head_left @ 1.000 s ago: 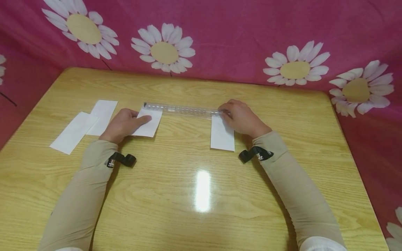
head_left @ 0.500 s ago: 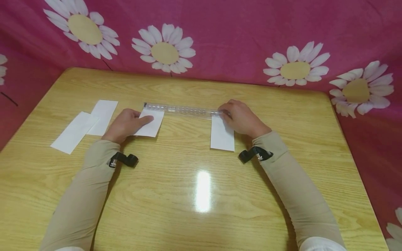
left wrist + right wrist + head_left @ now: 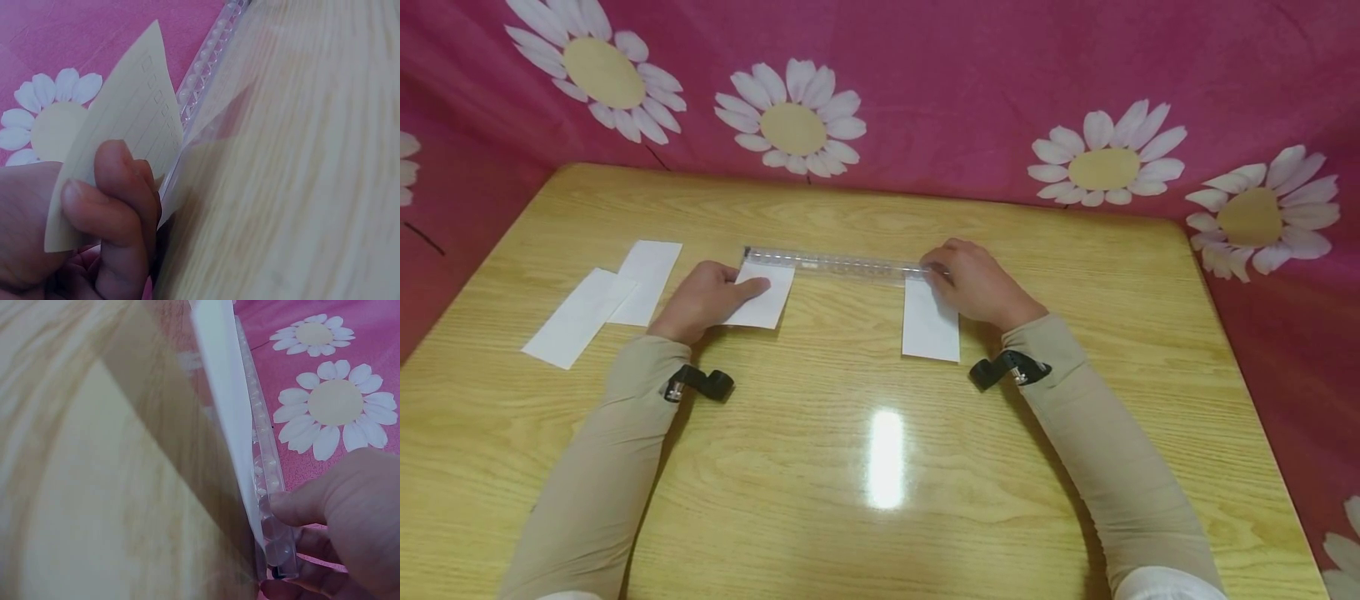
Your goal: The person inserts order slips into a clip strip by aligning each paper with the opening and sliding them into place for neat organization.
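My left hand (image 3: 700,298) pinches a small white card (image 3: 760,310), with the thumb on top and fingers curled beneath. In the left wrist view the underside of this card (image 3: 140,94) shows printed lines and small boxes. Its far edge lies at the left part of a long clear plastic strip (image 3: 842,263) with a row of round bumps. My right hand (image 3: 976,282) pinches the right end of that strip, thumb against the bumps in the right wrist view. Another white card (image 3: 929,329) extends toward me from the strip's right end, partly under my right hand.
Two more white cards overlap on the left of the wooden table (image 3: 820,467): a nearer card (image 3: 572,325) and a farther card (image 3: 647,275). Behind the table's far edge hangs a pink cloth (image 3: 940,92) with large daisies.
My left hand and its card have shifted slightly to the right along the strip. The right hand, the strip and the other cards look the same.
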The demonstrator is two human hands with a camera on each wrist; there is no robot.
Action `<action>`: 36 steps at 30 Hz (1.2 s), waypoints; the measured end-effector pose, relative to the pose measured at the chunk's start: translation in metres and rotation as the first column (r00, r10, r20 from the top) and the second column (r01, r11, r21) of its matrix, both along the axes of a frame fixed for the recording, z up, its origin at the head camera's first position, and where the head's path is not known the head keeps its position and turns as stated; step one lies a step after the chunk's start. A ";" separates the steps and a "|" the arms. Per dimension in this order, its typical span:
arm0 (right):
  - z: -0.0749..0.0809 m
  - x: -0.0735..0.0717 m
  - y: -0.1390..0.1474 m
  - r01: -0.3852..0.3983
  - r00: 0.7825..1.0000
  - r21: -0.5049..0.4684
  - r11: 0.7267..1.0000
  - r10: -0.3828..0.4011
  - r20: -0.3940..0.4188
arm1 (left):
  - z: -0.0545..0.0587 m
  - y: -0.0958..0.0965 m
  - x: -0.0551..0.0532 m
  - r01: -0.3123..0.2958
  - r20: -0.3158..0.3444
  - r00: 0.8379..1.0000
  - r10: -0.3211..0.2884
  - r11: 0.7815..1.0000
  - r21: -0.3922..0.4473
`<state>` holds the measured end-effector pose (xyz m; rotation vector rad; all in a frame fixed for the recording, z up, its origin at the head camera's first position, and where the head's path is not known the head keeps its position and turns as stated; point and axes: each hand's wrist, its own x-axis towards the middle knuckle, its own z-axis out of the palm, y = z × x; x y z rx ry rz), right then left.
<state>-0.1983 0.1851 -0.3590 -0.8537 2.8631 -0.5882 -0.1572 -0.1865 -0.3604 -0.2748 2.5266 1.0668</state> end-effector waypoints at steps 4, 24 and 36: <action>-0.001 0.000 0.000 -0.002 1.000 -0.003 1.000 0.002 -0.001 | 0.001 0.002 0.001 -0.007 0.008 1.000 0.007 1.000 -0.002; -0.001 0.000 0.000 0.005 1.000 -0.007 1.000 -0.005 -0.002 | 0.000 0.007 -0.001 0.024 0.013 1.000 -0.024 1.000 -0.001; 0.001 0.001 0.000 -0.001 1.000 0.002 1.000 0.001 0.006 | -0.001 0.011 -0.001 0.029 0.007 1.000 -0.029 0.999 -0.019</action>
